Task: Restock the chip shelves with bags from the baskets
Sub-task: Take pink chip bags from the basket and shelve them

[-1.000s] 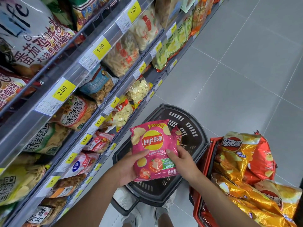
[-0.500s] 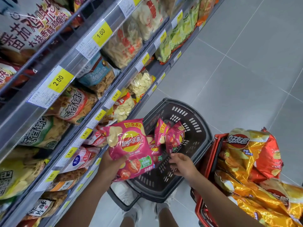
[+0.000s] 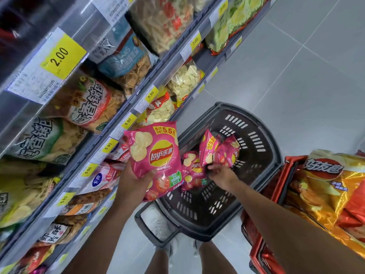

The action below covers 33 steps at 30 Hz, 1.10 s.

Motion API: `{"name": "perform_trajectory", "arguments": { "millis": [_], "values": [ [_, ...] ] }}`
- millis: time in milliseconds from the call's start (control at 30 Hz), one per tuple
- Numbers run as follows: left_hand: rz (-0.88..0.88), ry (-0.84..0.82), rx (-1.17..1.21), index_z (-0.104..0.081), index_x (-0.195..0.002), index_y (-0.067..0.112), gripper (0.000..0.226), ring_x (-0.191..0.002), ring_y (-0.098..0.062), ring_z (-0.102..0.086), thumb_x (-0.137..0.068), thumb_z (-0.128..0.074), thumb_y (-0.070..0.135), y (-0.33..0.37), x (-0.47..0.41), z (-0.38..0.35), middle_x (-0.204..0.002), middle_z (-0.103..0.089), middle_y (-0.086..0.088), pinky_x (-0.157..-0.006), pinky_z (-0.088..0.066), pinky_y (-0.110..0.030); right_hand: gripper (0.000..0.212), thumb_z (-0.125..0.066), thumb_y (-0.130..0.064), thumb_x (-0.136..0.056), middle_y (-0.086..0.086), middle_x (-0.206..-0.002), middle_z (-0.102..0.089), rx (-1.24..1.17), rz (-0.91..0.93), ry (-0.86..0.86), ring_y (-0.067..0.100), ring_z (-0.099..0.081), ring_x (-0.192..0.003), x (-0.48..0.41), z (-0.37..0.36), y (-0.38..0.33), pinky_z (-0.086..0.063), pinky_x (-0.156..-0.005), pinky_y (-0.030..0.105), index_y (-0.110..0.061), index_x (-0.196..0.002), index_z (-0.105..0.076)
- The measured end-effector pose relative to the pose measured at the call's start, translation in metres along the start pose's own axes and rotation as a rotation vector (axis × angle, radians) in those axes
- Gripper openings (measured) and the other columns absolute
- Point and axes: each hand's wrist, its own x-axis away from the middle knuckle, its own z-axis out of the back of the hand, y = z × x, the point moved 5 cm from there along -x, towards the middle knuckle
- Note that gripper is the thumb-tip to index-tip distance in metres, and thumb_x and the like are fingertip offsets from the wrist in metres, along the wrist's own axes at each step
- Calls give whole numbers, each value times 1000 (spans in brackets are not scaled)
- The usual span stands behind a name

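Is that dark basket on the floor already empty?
No: small pink chip bags sit in the dark basket, some gripped by the right hand, while the left hand holds a larger pink bag.

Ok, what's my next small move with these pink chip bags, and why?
Probably lift the standing pink bag out of the black basket: your right hand curls on its lower edge, while the left hand holds a Lay's bag beside the shelves, so both could go up together.

Grey tiled floor [image 3: 296, 86] w/ thin pale grout lines, top right. Yellow price tag [image 3: 62, 55] upper left, reads 2.00. White sneakers [image 3: 158, 226] btm centre, partly hidden
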Motion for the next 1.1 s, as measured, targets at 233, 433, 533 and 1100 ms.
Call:
{"name": "perform_trajectory", "arguments": {
  "millis": [233, 433, 533, 1100],
  "values": [
    [-40, 11, -32, -49, -147, 31, 69, -121, -19, -64, -87, -84, 26, -11, -13, 2, -131, -67, 8, -98, -57, -50, 45, -64, -20, -95, 5, -118, -60, 218, 13, -98, 14, -55, -85, -52, -29, -17, -56, -79, 33, -20, -139, -60],
    [-31, 4, -8, -52, -126, 40, 51, -98, 4, -62, -89, -81, 19, -17, -19, 2, -108, -64, 26, -79, -57, -27, 36, -60, -34, -101, 8, -89, -64, 251, -55, -189, 16, -60, -70, -61, -44, -15, -53, -63, 24, -4, -121, -62],
    [-22, 15, -40, -51, -133, 38, 56, -105, 0, -64, -89, -82, 23, -15, -17, 5, -115, -65, 24, -87, -59, -34, 57, -66, -33, -98, 16, -117, -66, 172, -47, -202, 22, -68, -93, -62, -40, -10, -59, -88, 34, -7, -146, -48],
    [-95, 1, -30, -58, -122, 46, 49, -111, -7, -71, -86, -83, 23, -38, -40, -16, -114, -73, 24, -91, -62, -43, 68, -65, -52, -95, 9, -105, -64, 334, -224, 264, 20, -67, -78, -127, -8, 2, -52, -58, 33, -2, -136, -44]
  ]
}}
